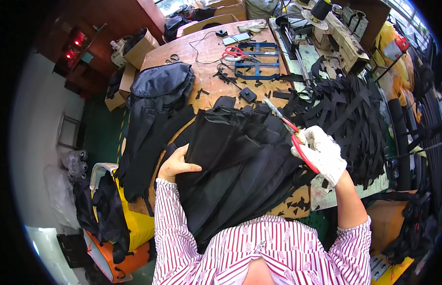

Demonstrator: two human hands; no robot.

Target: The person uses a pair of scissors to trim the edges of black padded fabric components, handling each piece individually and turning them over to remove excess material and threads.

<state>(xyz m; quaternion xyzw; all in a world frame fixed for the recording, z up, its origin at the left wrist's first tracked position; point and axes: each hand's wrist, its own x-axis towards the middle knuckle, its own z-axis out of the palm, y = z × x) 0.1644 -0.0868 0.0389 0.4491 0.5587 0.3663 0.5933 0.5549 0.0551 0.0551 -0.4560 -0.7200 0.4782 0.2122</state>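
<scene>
My bare left hand (178, 164) grips the left edge of a thick stack of black fabric pieces (224, 156), its thumb on top and its fingers hidden beneath. The stack spreads over the near edge of the wooden table towards my body. In my right hand (322, 153), which wears a white glove, is a pair of red-handled scissors (298, 140). Their blades point up and to the left above the fabric; whether the blades are parted is hard to tell. To the right of that hand lies a large heap of black straps (349, 117).
Red-handled scissors (233, 52), a blue metal frame (257, 64) and a small black box (248, 95) lie on the wooden table (206, 82). A sewing machine (342, 42) stands at the back right. More black fabric (160, 82) lies left; a yellow bag (135, 221) stands below.
</scene>
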